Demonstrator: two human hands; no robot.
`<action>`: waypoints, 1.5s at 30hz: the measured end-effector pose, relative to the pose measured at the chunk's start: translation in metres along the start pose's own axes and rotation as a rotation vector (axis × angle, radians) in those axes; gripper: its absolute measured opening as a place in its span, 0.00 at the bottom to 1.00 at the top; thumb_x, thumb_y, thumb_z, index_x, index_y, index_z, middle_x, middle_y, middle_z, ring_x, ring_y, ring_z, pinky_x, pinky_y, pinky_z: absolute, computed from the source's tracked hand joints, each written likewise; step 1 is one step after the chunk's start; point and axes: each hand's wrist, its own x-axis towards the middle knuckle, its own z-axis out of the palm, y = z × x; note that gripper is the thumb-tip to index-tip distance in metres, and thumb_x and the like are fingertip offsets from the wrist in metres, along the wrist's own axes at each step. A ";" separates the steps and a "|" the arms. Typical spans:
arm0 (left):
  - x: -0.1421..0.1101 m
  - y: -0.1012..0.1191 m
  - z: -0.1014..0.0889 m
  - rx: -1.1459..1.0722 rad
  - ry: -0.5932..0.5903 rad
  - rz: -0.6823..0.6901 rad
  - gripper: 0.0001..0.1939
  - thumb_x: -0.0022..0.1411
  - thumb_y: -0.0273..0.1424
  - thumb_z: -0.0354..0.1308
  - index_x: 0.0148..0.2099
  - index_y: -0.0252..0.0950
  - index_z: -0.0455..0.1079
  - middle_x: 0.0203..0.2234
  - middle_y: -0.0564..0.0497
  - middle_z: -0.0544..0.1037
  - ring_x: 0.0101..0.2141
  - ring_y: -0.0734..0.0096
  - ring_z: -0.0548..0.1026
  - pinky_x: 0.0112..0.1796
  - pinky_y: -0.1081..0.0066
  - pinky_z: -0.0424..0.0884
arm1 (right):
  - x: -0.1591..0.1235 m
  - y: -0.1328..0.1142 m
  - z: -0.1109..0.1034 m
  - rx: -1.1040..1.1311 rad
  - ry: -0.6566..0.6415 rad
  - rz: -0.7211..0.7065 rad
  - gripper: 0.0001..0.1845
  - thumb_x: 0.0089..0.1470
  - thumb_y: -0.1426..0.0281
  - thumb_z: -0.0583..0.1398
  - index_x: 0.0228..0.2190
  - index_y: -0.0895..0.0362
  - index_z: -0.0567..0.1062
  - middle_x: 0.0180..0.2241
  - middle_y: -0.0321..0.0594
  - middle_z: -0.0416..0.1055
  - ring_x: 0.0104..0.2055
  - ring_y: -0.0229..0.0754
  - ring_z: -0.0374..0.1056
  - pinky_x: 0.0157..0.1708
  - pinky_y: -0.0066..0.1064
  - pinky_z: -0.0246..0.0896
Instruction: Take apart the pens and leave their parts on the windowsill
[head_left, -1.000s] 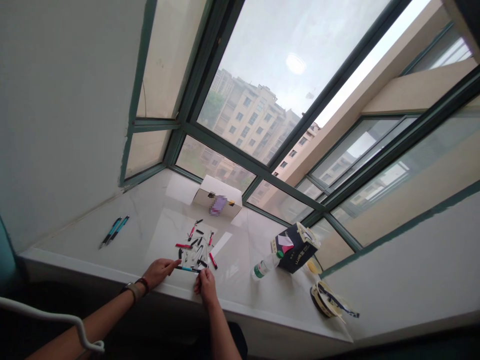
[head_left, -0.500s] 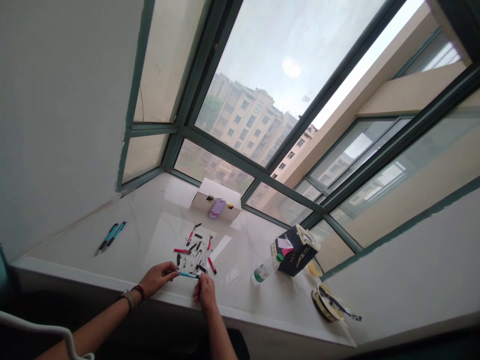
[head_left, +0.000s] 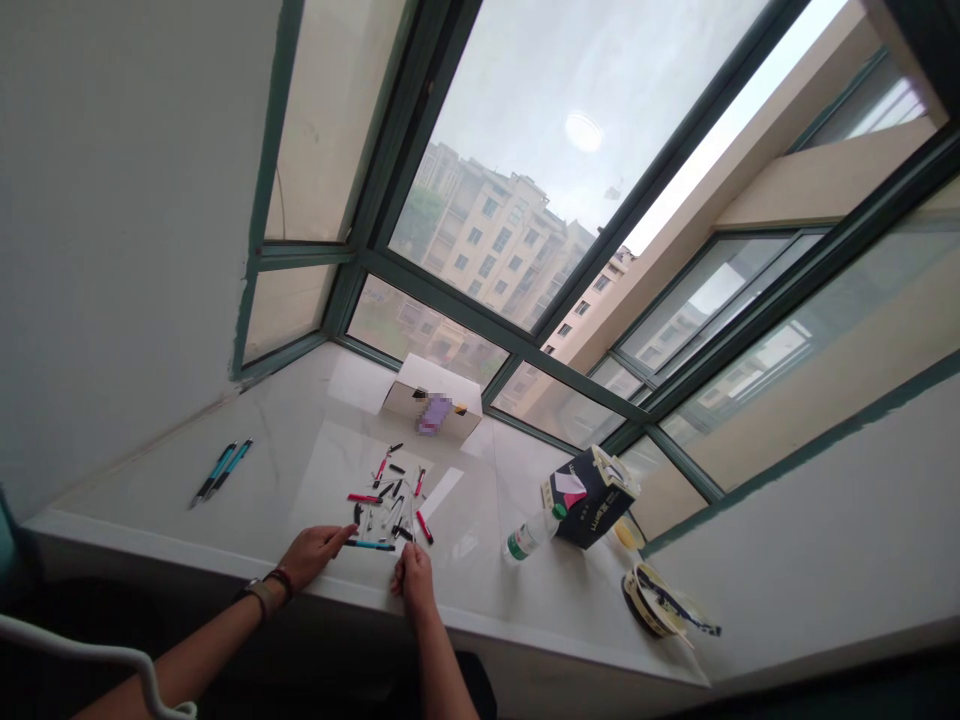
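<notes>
My left hand [head_left: 313, 553] rests near the front edge of the white sill [head_left: 285, 440], its fingers pinched on the left end of a blue pen [head_left: 371, 545]. My right hand [head_left: 413, 575] is closed just right of the pen's other end, fingers curled together on something I cannot make out. Just beyond both hands lies a scatter of several small red and black pen parts [head_left: 394, 490] on the sill.
Two blue pens [head_left: 220, 470] lie at the left of the sill. A white cardboard box [head_left: 431, 400] stands at the back by the window. To the right are a plastic bottle [head_left: 531, 536], a dark carton [head_left: 589, 497] and a round bowl [head_left: 651, 600].
The blue pen and both hands have stayed in about the same spot; the right hand has drawn a little away from the pen's right end. The camera has shifted slightly.
</notes>
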 end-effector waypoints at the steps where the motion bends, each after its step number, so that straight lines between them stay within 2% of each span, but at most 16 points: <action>1: 0.000 0.001 -0.001 -0.015 0.006 -0.007 0.30 0.62 0.56 0.44 0.19 0.38 0.63 0.16 0.55 0.66 0.23 0.70 0.66 0.30 0.72 0.58 | 0.001 0.001 -0.001 0.016 0.002 0.003 0.23 0.52 0.46 0.56 0.24 0.52 0.59 0.16 0.26 0.59 0.13 0.32 0.57 0.11 0.23 0.46; 7: 0.000 0.004 -0.006 -0.062 0.029 -0.073 0.29 0.60 0.57 0.46 0.24 0.38 0.67 0.14 0.57 0.64 0.22 0.70 0.65 0.28 0.72 0.58 | 0.004 0.004 -0.003 0.027 0.071 0.021 0.22 0.51 0.48 0.57 0.25 0.53 0.59 0.16 0.26 0.61 0.14 0.33 0.60 0.12 0.23 0.47; 12: 0.001 0.000 -0.007 -0.112 0.071 -0.079 0.27 0.59 0.57 0.50 0.26 0.38 0.70 0.15 0.57 0.67 0.23 0.70 0.66 0.29 0.72 0.60 | -0.002 -0.003 -0.001 0.032 0.101 -0.002 0.23 0.49 0.49 0.60 0.23 0.53 0.60 0.15 0.27 0.61 0.13 0.33 0.60 0.11 0.23 0.46; 17: 0.002 -0.005 -0.008 -0.156 0.094 -0.088 0.27 0.58 0.57 0.51 0.27 0.38 0.71 0.15 0.57 0.68 0.22 0.71 0.66 0.29 0.72 0.61 | -0.007 -0.010 -0.001 0.054 0.150 -0.006 0.24 0.50 0.46 0.58 0.28 0.54 0.65 0.16 0.28 0.63 0.14 0.34 0.62 0.12 0.23 0.51; 27: 0.001 -0.002 -0.009 -0.133 0.050 -0.049 0.25 0.57 0.56 0.54 0.31 0.38 0.75 0.16 0.57 0.69 0.23 0.72 0.66 0.28 0.73 0.60 | -0.008 -0.007 0.003 -0.079 0.127 -0.089 0.22 0.55 0.49 0.56 0.23 0.54 0.63 0.13 0.27 0.61 0.13 0.34 0.60 0.12 0.23 0.52; 38: -0.002 0.000 -0.011 -0.134 -0.024 -0.030 0.26 0.57 0.55 0.55 0.36 0.37 0.79 0.18 0.56 0.70 0.24 0.71 0.67 0.29 0.73 0.61 | -0.011 -0.011 0.006 -0.084 0.080 -0.043 0.26 0.55 0.46 0.54 0.27 0.56 0.69 0.14 0.28 0.61 0.13 0.33 0.60 0.12 0.23 0.50; 45: -0.003 0.000 -0.012 -0.072 -0.049 -0.027 0.27 0.56 0.56 0.56 0.38 0.37 0.79 0.18 0.55 0.73 0.25 0.70 0.70 0.30 0.73 0.64 | -0.013 -0.012 0.005 -0.186 0.046 -0.069 0.23 0.56 0.50 0.57 0.23 0.56 0.68 0.12 0.27 0.60 0.12 0.33 0.59 0.14 0.22 0.50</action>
